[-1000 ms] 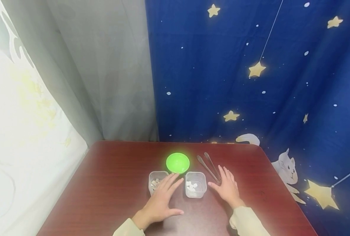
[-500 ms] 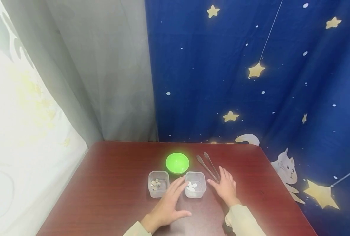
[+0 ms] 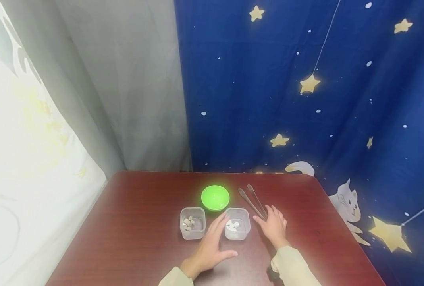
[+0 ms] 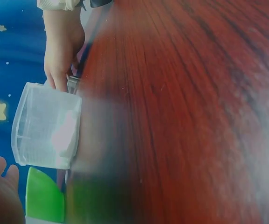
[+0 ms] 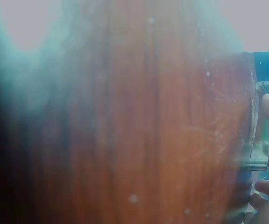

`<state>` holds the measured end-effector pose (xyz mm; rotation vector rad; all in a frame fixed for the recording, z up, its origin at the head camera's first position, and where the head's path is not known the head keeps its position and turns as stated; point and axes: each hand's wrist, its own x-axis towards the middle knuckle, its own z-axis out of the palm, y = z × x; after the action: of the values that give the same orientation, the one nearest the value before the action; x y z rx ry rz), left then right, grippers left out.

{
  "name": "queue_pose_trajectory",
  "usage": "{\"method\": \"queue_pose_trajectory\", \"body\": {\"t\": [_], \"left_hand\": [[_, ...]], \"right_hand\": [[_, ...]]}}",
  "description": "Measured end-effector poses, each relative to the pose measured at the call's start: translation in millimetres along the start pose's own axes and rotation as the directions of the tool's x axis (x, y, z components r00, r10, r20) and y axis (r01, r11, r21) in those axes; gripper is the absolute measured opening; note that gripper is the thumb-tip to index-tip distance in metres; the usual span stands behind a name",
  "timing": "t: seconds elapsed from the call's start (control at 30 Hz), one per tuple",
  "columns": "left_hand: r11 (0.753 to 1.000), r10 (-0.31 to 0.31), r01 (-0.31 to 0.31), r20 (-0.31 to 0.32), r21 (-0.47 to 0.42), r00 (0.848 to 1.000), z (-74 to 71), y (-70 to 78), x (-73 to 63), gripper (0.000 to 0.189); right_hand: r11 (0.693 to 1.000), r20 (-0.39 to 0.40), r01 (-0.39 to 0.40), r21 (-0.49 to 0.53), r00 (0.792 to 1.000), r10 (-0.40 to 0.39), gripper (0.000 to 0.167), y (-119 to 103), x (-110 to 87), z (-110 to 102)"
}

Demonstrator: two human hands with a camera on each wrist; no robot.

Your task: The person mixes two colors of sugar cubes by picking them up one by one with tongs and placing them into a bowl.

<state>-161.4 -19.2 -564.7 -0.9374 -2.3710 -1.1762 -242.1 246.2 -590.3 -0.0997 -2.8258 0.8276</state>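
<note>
My left hand (image 3: 209, 245), fingers extended and thumb spread, is beside the clear square container (image 3: 245, 228) that holds white pieces (image 3: 232, 226). Its index fingertip overlaps that container's left rim in the head view. To the right, my right hand (image 3: 274, 227) hovers around the near, joined end of the metal tongs (image 3: 249, 198), thumb to their left and fingers to their right. The bent metal end of the tongs (image 5: 259, 161) shows close to the fingers in the right wrist view. Another clear container (image 3: 199, 234), with brownish cubes (image 3: 188, 223), stands left of my left hand.
A bright green bowl (image 3: 215, 197) sits behind the two containers. Everything rests on a dark red wood-grain table (image 3: 144, 222). Behind it hang a grey curtain (image 3: 144, 99) and a blue star-patterned curtain (image 3: 240, 91).
My left hand has moved right, off the container of brownish cubes and to the side of the one with white pieces. My right hand has drawn back slightly; the tongs have stayed put.
</note>
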Motion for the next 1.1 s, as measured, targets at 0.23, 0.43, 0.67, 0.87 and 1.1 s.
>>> {"method": "queue_pose_trajectory", "body": {"t": [0.23, 0.43, 0.67, 0.87, 1.1], "left_hand": [[0.989, -0.135, 0.136, 0.014, -0.060, 0.991, 12.1, -5.1, 2.6, 0.106], [0.958, -0.252, 0.252, 0.017, -0.133, 0.968, 21.8, -10.2, 5.8, 0.110], [0.955, -0.263, 0.262, 0.013, -0.141, 0.965, 26.7, -17.8, 11.7, 0.110], [0.933, -0.324, 0.323, 0.015, -0.157, 0.946, 25.6, -22.2, 17.1, 0.109], [0.917, -0.365, 0.368, 0.047, -0.155, 0.930, 24.8, -24.8, 22.3, 0.109]], "right_hand": [[1.000, -0.042, 0.017, -0.009, 0.999, -0.018, 0.065, -2, 0.1, 1], [1.000, -0.052, -0.014, -0.014, 0.999, 0.014, 0.055, -3, -0.7, 1], [0.999, -0.050, -0.032, 0.000, 0.998, 0.032, 0.048, -4, -0.2, -1], [0.999, -0.050, -0.032, 0.011, 0.998, 0.032, 0.044, -5, 0.3, 0], [0.998, -0.074, -0.035, 0.061, 0.997, 0.039, 0.041, -4, -0.1, 2]]}}
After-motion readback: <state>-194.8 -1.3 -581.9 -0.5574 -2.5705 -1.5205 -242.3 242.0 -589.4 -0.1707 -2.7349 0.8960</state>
